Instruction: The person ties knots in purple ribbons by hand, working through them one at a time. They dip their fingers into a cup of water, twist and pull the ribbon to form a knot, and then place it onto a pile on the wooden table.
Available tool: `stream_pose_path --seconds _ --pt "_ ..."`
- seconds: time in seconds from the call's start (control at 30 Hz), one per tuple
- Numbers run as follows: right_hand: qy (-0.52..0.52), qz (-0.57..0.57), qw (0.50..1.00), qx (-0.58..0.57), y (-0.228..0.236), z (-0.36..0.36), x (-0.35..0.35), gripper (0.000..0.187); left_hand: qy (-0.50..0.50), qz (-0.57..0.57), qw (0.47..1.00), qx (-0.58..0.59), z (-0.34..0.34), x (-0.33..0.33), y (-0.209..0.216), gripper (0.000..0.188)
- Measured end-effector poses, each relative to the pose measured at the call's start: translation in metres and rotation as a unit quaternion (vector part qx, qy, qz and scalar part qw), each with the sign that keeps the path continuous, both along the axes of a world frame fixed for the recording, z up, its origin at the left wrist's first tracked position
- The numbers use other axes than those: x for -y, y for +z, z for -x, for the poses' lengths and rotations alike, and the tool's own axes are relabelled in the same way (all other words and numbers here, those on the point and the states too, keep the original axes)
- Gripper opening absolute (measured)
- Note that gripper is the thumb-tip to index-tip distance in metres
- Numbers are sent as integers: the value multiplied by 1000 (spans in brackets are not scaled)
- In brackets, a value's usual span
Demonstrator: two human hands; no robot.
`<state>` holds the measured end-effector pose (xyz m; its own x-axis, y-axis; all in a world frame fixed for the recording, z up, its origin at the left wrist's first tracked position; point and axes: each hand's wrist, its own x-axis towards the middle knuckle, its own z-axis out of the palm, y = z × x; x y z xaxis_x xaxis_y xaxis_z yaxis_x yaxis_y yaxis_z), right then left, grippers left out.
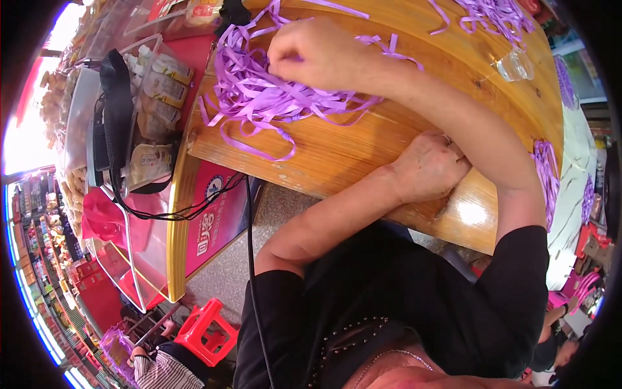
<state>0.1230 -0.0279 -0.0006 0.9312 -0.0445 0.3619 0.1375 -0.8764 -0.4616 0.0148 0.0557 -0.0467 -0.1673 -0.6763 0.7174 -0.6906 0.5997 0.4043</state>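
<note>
A loose heap of shiny purple ribbon (259, 91) lies on the wooden table (363, 149) at the far left, some strands trailing toward the near edge. My right arm reaches across from the right, over my left wrist area. My right hand (317, 55) is at the heap's upper right, fingers curled closed against the strands; what they pinch is hidden. Closer to me, my left hand (431, 167), with a ring on one finger, rests closed on the tabletop just below my right forearm. Its fingertips are turned away, so anything in them is out of sight.
A clear plastic cup (515, 65) stands at the far right, near more purple ribbon (495, 18). Another ribbon bundle (546, 175) hangs at the right edge. Left are pouches (165, 87), a black strap (115, 97) and a cable (249, 227). Below: a red stool (208, 334) and a person in stripes (167, 373).
</note>
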Motion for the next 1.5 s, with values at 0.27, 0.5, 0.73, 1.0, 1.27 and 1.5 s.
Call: stream_pose_path --seconds 0.27,0.5,0.73,1.0,1.27,1.5 --pt "-112 -385 913 74 104 78 5 20 5 -20 1000 24 -4 -1 -1 19" --pt "-84 38 991 -94 22 5 -17 36 -6 -35 998 46 -4 1 -5 22" --pt "-48 122 987 -92 0 -13 -35 25 24 -20 1000 0 -1 -5 -5 28" --pt "-129 -159 979 -10 93 55 -9 20 0 -38 998 51 -2 -8 -3 16" --pt "-172 -291 941 14 132 118 17 13 30 10 999 -5 -1 5 -4 13" --pt "-176 -323 887 278 155 166 15 18 24 39 998 -40 -2 -1 4 12"
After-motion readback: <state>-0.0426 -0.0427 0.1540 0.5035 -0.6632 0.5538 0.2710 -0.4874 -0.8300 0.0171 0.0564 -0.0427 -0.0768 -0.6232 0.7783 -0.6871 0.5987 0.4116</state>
